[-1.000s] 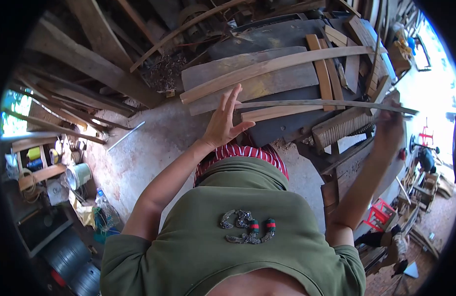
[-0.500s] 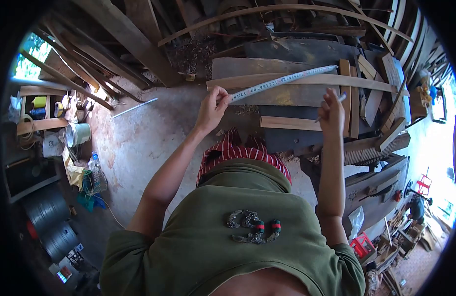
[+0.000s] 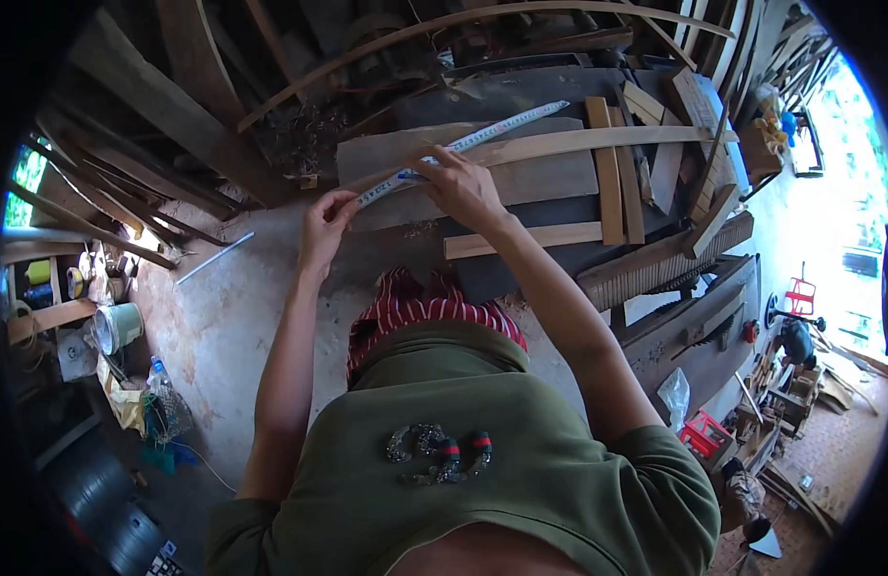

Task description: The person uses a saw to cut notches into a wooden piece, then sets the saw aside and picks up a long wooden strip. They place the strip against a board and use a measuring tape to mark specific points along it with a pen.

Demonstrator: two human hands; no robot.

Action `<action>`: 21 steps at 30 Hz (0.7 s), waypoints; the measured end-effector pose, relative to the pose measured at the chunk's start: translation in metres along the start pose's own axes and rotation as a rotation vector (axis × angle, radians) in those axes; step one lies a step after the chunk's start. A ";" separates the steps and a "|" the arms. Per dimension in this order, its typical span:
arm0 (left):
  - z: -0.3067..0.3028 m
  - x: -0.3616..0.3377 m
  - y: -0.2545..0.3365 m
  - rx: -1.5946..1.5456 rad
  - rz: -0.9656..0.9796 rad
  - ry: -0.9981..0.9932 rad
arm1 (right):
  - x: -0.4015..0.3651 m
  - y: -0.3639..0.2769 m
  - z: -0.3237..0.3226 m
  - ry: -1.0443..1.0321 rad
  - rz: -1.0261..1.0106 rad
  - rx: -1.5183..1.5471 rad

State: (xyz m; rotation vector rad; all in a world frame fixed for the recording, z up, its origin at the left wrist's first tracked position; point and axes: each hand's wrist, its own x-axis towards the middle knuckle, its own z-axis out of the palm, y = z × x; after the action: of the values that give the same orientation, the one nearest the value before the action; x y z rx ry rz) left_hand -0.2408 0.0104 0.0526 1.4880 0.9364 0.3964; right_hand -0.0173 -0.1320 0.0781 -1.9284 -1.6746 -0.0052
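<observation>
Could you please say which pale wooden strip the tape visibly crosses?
The long strip partly behind the right hand; the short strip lower in view lies clear.

To your left, a pale rod [image 3: 215,258] lies on the concrete floor [image 3: 228,331], near its far left corner, where dark timbers [image 3: 160,101] slope. Along the floor's left edge you have a bucket [image 3: 123,326], a clear bottle [image 3: 158,371] and, by the near left corner, dark drums [image 3: 86,480]. Toward its right edge, you can see a clear plastic bag [image 3: 674,396] near a red crate [image 3: 703,437], and a red frame [image 3: 801,296] farther off.
</observation>
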 end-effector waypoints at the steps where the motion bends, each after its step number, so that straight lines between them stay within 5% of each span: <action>1: -0.001 0.000 -0.001 -0.030 0.002 0.014 | 0.002 0.002 0.004 -0.032 0.003 -0.012; 13: 0.013 -0.009 -0.019 -0.369 0.022 0.395 | 0.011 0.003 0.019 -0.117 0.119 0.106; 21: 0.002 -0.014 -0.026 -0.612 -0.044 0.391 | 0.011 -0.002 0.027 -0.104 0.152 0.147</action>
State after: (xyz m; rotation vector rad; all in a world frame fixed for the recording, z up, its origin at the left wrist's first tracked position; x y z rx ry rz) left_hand -0.2563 -0.0045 0.0315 0.8404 1.0287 0.8765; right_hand -0.0260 -0.1105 0.0606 -1.9675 -1.5432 0.2732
